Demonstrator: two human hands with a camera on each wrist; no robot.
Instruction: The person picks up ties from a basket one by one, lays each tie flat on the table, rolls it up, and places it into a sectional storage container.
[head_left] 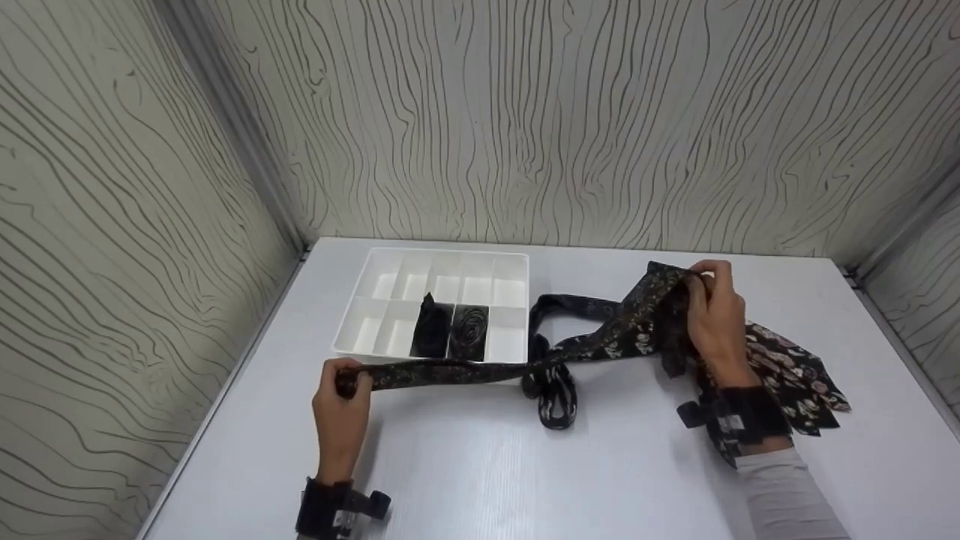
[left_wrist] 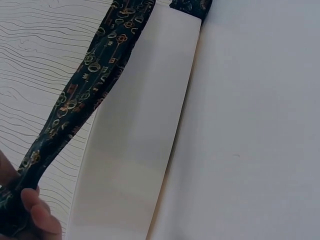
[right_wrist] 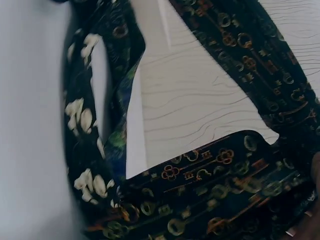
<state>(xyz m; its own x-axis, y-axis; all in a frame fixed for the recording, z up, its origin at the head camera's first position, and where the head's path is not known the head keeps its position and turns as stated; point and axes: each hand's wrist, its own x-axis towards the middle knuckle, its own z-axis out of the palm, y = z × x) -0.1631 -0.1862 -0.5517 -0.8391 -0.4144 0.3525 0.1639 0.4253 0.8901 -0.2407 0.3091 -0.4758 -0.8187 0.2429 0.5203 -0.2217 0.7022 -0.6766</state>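
A dark necktie with a pattern of keys [left_wrist: 90, 85] stretches between the two hands. My left hand [head_left: 341, 412] grips its narrow end, which is bunched between thumb and fingers, in front of the white tray [head_left: 345, 352]. On the right, my right hand [head_left: 716, 322] pinches the wide part of the tie, lifting it into a fold. Beneath that hand lie more dark neckties with a floral print [head_left: 791, 367], partly hidden by the wrist. In the right wrist view, a tie with pale motifs [right_wrist: 82, 120] hangs beside the key-patterned one.
Two tray compartments at the front hold a dark rolled bundle [head_left: 433, 330] and a spiral-rolled tie [head_left: 471, 330]. A looped tie end [head_left: 559, 401] lies on the white table [head_left: 480, 465] right of the tray. Wood-grain panels [head_left: 480, 127] stand behind and at both sides.
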